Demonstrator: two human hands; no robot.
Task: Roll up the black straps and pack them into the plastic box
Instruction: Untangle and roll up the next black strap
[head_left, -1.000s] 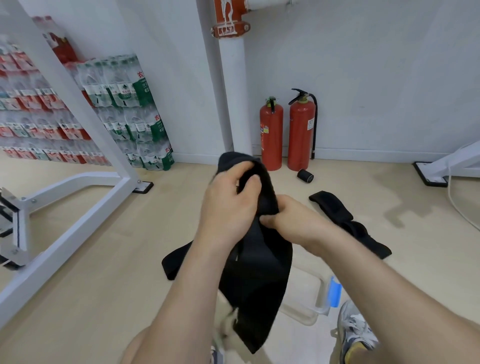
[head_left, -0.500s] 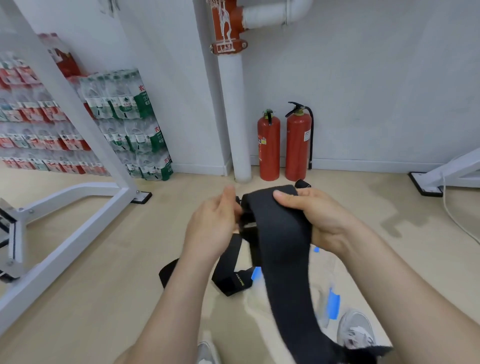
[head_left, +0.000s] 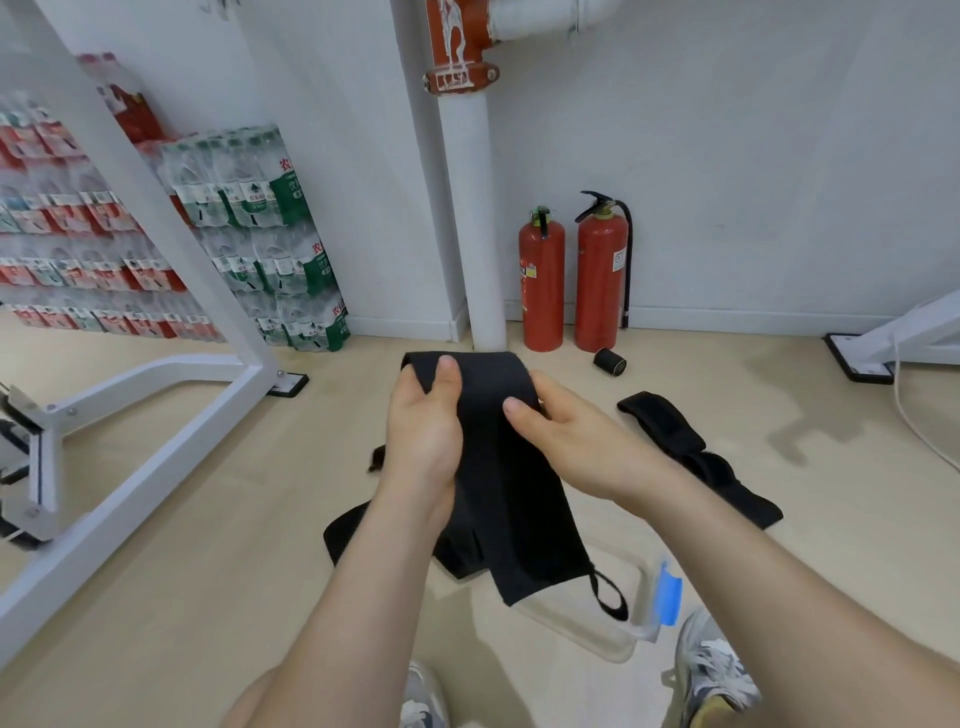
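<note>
Black strap (head_left: 511, 493) held; green labels (head_left: 289, 193) show 农.

Two red fire extinguishers (head_left: 542, 280) at the floor's far edge beside a white pipe (head_left: 470, 208), stacked bottled-water packs (head_left: 260, 234) far left, white metal frame (head_left: 156, 384), perhaps a cable (head_left: 917, 421) at the right edge

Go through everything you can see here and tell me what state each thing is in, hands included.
held strap, unrolled, hanging down.
left hand, grips the held strap's top edge.
right hand, pinches the held strap's side.
plastic box, on the floor, looks open; contents hidden.
right floor strap, lying flat, unrolled.
rolled strap, rolled up, on the floor outside the box.
fire extinguishers, upright.
</note>
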